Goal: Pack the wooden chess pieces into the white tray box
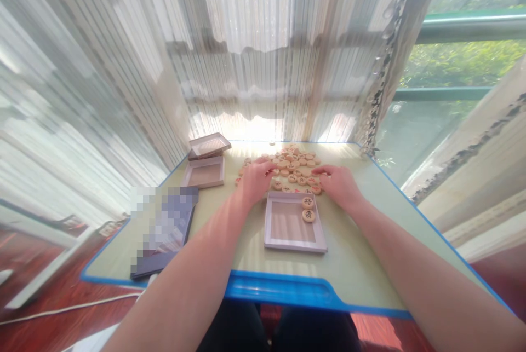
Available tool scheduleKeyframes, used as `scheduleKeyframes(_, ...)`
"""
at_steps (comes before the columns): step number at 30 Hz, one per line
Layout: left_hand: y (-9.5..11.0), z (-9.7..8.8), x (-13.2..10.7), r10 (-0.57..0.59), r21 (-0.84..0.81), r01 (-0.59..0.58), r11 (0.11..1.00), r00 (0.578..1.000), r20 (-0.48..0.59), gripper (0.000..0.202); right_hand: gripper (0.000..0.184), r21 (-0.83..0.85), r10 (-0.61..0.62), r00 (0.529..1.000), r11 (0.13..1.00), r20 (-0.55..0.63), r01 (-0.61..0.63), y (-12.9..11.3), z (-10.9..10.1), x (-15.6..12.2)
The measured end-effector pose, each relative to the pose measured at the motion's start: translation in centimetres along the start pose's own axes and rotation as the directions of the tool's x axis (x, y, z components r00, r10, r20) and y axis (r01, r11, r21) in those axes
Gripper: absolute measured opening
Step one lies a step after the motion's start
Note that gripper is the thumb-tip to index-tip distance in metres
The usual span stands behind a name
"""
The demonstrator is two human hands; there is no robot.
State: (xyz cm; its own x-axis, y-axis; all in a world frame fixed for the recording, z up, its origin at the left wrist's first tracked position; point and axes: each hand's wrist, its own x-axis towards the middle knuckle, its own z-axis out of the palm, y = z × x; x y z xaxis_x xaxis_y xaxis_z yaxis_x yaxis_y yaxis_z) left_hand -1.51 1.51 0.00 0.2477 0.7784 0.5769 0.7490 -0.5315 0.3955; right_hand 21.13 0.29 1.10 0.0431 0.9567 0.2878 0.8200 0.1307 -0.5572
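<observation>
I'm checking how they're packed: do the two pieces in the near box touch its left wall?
Apart: the head view shows bare box floor between the two pieces and the left wall.

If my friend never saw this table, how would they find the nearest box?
Find the blue-edged table with a heap of round pieces. On the near side of that heap, between the person's left arm and right arm, lies a shallow open box. Two round pieces sit along its right side, while the pale boxes farther left show none.
</observation>
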Motion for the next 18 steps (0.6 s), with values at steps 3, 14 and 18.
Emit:
scheduleKeyframes(3,0.1,0.0,-0.1,0.020,0.002,-0.020,1.000,0.999,0.027,0.020,0.038,-0.056,-0.056,0.998,0.997,-0.016,0.055,0.8,0.3,0.6)
scheduleKeyframes(14,-0.6,-0.2,0.0,0.041,0.062,-0.046,0.997,0.995,0.087,0.039,0.028,0.009,0.110,0.993,0.994,0.031,-0.111,1.9,0.1,1.2)
scheduleKeyframes(18,-0.7,-0.1,-0.3,0.040,0.181,-0.076,0.981,0.980,0.195,0.038,0.033,0.167,0.116,0.993,0.980,-0.011,-0.113,2.1,0.2,1.5)
